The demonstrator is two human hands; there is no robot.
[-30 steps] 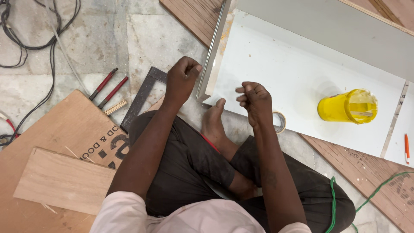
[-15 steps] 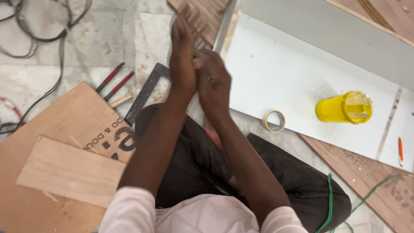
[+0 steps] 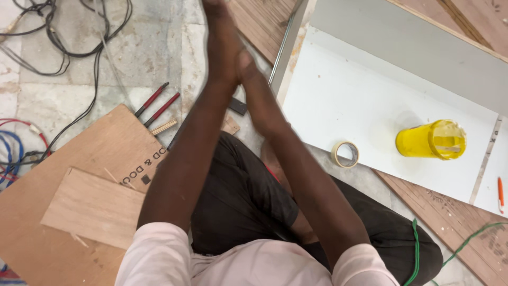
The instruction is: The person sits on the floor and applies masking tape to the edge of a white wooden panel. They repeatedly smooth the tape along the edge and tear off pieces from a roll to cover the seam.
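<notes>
From my feed, both arms stretch up toward twelve o'clock with the palms pressed flat together. The left hand (image 3: 221,45) lies flat with fingers extended, its tips cut off by the top edge; the right hand (image 3: 248,71) presses against it from the three o'clock side, blurred, and neither holds anything that I can see.

The nearest things sit just below the hands. A dark metal square (image 3: 237,106) peeks out at about six o'clock of the right hand, partly hidden by the forearm, with a small wooden offcut (image 3: 229,126) touching the floor beside it. At eight o'clock of the hands lie two red-handled tools (image 3: 157,106), side by side on the marble floor (image 3: 69,95).

To three o'clock lies a white board (image 3: 360,100) – a roll of masking tape (image 3: 345,154) rests at its near edge (half over the rim, as far as I can tell), and a yellow plastic jar (image 3: 431,140) lies tipped on its side further right. A plywood sheet (image 3: 63,175) sits at seven o'clock – black cables (image 3: 79,37) trail at ten.
</notes>
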